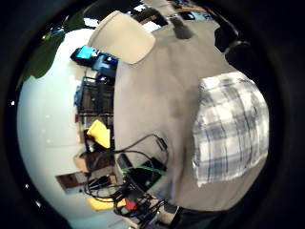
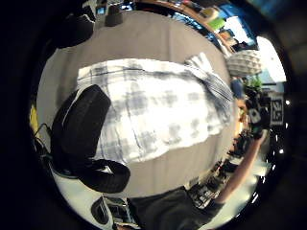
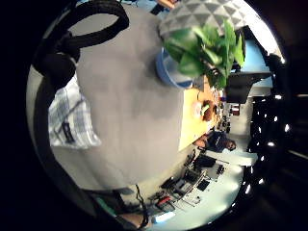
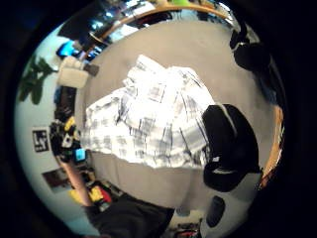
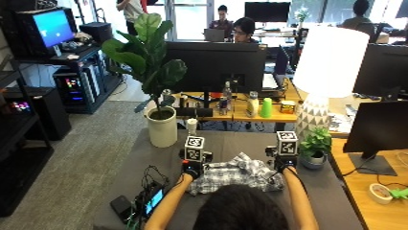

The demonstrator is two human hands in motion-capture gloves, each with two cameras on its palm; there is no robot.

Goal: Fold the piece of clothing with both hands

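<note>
The grey worktop takes up the middle of the room's near side, and the plaid shirt lies on it straight in front of the person, bunched into a rough bundle rather than spread flat. Its long axis runs side to side, from one hand across to the other. Taking the shirt as the landmark: the white lamp stands beyond it toward the person's right, the tall leafy plant in its white pot beyond it toward the left, and a small green plant in a blue pot sits just off its right end.

The left hand is at the shirt's left end and the right hand at its right end, so the cloth lies between them, each hand about equally close to its own edge. From the outside view the hands seem to rest on or at the fabric, but I cannot tell whether the fingers of either are clenched on the cloth or lying released. The fold itself looks unfinished, judging by how rumpled the shirt is.
</note>
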